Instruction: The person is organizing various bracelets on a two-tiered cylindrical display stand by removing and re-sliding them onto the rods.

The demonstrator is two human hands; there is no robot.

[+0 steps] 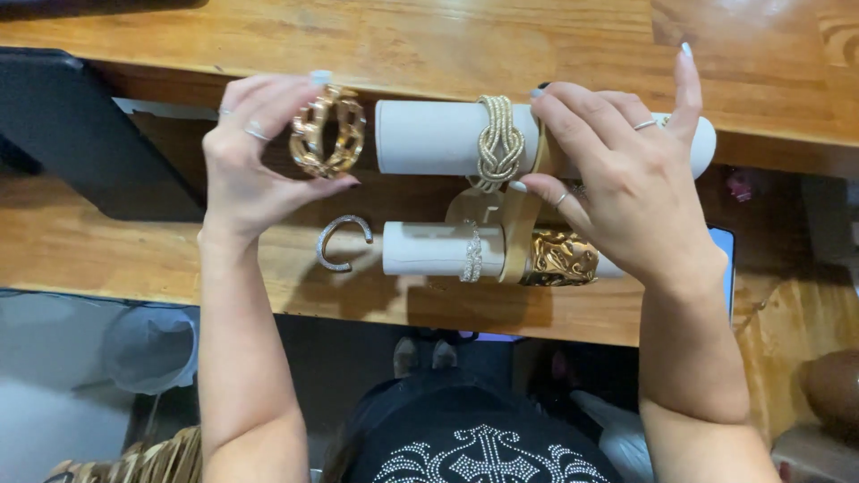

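The left hand [255,152] holds a chunky gold bracelet [327,131]. The fingers [268,94] curl over the top and the thumb presses from below, so the hand is clamped on it. The bracelet is up in the air, just beside the left end of the top roll [429,137].

The right hand [626,170] rests on the right part of that top roll. The thumb and first finger pinch the tan stand [522,224] where it meets the roll. The little finger sticks up. There are rings on some fingers of both hands.

The top roll is white and lies sideways. A woven gold band [499,143] sits around its middle, right next to the right hand's fingertips.

Under it is a second white roll [429,249], also sideways. It has a thin sparkly band [472,252] around it and a wide crinkly gold cuff [560,258] to the right of the stand.

A thin silver open bangle [340,240] lies flat on the wooden bench [107,259], just left of the lower roll and below the left hand.

A dark flat thing [80,134] sits on the bench far to the left. A phone's edge [725,259] peeks out behind the right wrist.
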